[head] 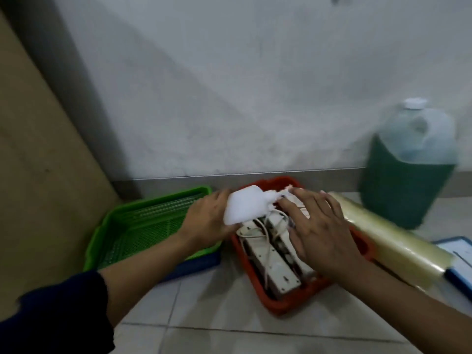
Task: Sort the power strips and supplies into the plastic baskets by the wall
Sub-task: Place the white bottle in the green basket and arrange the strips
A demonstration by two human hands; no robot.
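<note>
left hand (208,217) grips a white bag (244,208) over the red basket (286,304). right hand (320,227) lies flat, fingers spread, on the power strips (270,261)

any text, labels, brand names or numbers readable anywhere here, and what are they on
None can be read.
Power strips in the red basket: dark marks on the casings, too blurred to read.
White sheet at the right edge: faint lines, too small and blurred to read.
Jug, plastic roll, green basket, and the white object in the left hand: no print visible.
</note>
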